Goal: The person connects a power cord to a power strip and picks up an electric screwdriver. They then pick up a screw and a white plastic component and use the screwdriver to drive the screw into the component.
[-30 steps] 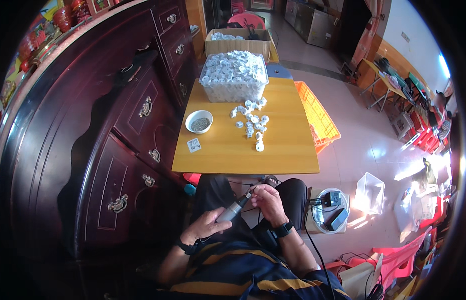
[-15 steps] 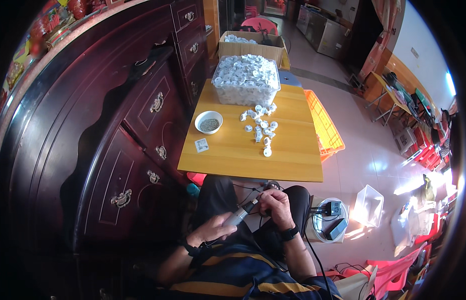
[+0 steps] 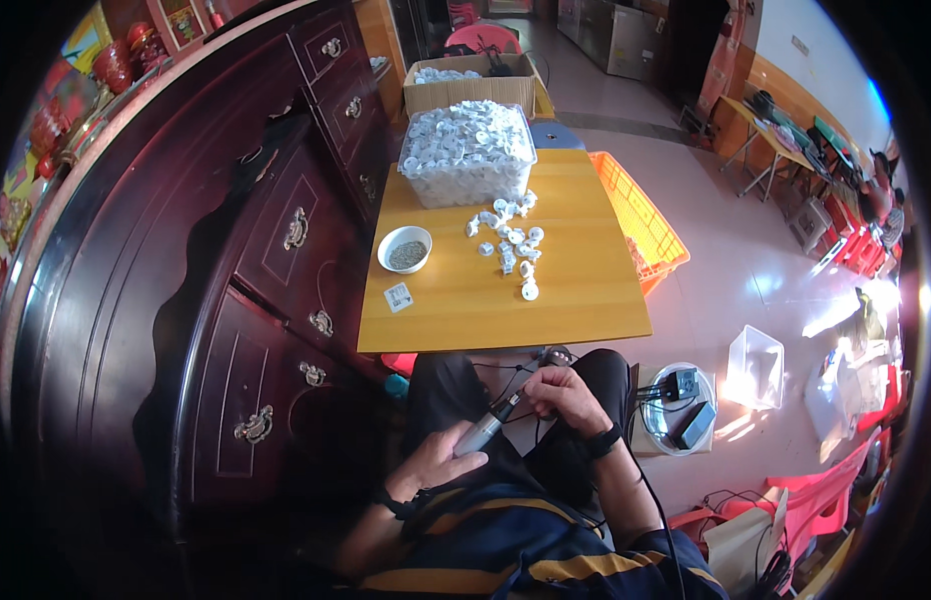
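Over my lap, my left hand [image 3: 436,461] is wrapped round a grey electric screwdriver [image 3: 478,434] with a black nose pointing up to the right. My right hand [image 3: 570,399] is closed in a pinch just beyond the tool's tip; whatever lies between the fingers is too small to make out. In front stands a yellow wooden table [image 3: 576,315] with a loose scatter of small white round plastic parts [image 3: 508,240]. To their left are a white bowl [image 3: 384,252] of small grey metal pieces and a square white label [image 3: 398,297].
A clear tub [image 3: 461,188] heaped with white parts sits at the table's far end, before a cardboard box [image 3: 466,98]. Dark drawers [image 3: 256,330] flank the left. An orange crate [image 3: 641,215], a round tray with black adapters [image 3: 694,425] and a clear bin [image 3: 756,368] stand right.
The view has shifted, so the table sits slightly further left and up. My right hand has drawn a little away from the screwdriver's tip; my left keeps its grip.
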The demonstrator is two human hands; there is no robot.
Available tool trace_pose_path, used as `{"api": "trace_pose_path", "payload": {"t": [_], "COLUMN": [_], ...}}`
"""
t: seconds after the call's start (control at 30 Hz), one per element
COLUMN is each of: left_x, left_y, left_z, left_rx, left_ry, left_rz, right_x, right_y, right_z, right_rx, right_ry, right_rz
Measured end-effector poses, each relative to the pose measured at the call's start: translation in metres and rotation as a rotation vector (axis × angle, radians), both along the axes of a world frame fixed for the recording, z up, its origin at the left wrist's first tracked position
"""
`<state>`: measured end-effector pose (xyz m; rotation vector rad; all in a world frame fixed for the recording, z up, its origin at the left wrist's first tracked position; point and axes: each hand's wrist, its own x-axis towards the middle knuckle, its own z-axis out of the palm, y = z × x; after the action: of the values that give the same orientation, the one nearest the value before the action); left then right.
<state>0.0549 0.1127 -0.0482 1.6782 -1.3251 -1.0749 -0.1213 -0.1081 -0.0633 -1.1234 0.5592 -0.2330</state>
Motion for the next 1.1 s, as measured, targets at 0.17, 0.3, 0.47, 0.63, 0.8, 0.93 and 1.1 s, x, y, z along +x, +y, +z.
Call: {"api": "trace_pose_path", "payload": {"t": [0.17,0.3,0.47,0.63,0.8,0.93,1.1], "left_x": [-0.005,-0.003,-0.004,-0.005,-0.012,-0.016,-0.016], "left_y": [-0.005,-0.005,0.001,0.002,0.000,-0.005,-0.008], "left_z": [0.001,0.001,-0.008,-0.009,-0.010,-0.011,-0.002], "left_rx": [-0.013,0.099,0.068,0.081,0.089,0.053,0.070], "left_ry": [0.110,0.322,0.504,0.555,0.778,0.788,0.761], "left_rz": [0.032,0.026,0.026,0.038,0.009,0.033,0.038], "right_x": [0.004,0.010,0.010,0.014,0.018,0.024,0.026], "right_y": [0.005,0.003,-0.003,-0.003,-0.011,-0.021,-0.034], "right_z": [-0.005,-0.001,0.000,0.002,0.004,0.002,-0.001], "right_rx": [0.155,0.224,0.204,0.145,0.198,0.175,0.133], "right_ry": [-0.075,-0.149,-0.169,-0.158,-0.181,-0.192,-0.230], "right_rz": [-0.132,-0.171,-0.102,-0.066,-0.031,0.019,0.110]}}
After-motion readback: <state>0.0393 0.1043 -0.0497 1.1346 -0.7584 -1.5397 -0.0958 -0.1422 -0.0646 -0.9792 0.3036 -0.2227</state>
